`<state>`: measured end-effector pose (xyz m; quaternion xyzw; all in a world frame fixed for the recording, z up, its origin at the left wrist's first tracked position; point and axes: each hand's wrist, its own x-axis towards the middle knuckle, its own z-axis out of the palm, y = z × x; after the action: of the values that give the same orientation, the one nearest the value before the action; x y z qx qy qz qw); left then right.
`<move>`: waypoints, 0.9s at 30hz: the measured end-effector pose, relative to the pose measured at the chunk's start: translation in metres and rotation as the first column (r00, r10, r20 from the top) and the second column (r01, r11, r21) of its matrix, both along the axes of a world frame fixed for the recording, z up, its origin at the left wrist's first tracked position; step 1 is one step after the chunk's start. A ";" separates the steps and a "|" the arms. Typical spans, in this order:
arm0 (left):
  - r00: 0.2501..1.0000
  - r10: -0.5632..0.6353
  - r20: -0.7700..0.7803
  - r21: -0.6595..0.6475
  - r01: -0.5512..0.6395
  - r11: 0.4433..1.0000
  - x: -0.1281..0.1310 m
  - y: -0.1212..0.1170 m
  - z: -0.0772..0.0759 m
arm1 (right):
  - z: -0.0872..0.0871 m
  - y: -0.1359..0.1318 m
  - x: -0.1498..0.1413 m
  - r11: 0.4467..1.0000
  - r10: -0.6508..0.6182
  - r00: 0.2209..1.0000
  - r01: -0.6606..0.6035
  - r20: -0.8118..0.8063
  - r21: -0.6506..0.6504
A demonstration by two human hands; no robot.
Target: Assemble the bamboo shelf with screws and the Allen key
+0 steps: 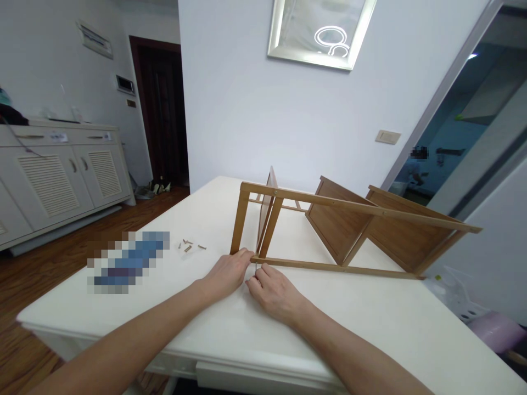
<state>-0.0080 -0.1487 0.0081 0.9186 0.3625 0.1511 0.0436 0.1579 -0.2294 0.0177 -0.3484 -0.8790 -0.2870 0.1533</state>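
Observation:
A brown wooden shelf rack (313, 265) lies on its side on the white table, its slanted shelf panels between two side frames. My left hand (230, 272) is closed round the near rail at the rack's left end, fingertips beside the joint. Just right of it, my right hand (272, 292) pinches a thin metal rod (256, 267), which looks like a hex key and meets the rail at that joint. Most of the rod is hidden by the fingers. Several small screws (188, 248) lie loose to the left of my hands.
The white table (173, 312) carries a blurred-out blue item (134, 260) at its left. A wall stands behind it, with a framed picture (321, 33). To the right are a doorway with a person (414, 167) beyond and a pink object (496, 331). A cabinet (61, 175) stands left.

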 end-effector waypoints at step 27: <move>1.000 0.020 -0.012 -0.027 -0.020 0.999 -0.001 -0.001 0.002 | 0.008 -0.012 -0.001 0.998 0.061 0.997 -0.060 -0.040 0.034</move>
<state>-0.0086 -0.1496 0.0101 0.9151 0.3741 0.1413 0.0523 0.1570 -0.2418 0.0261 -0.3249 -0.8810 -0.2894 0.1858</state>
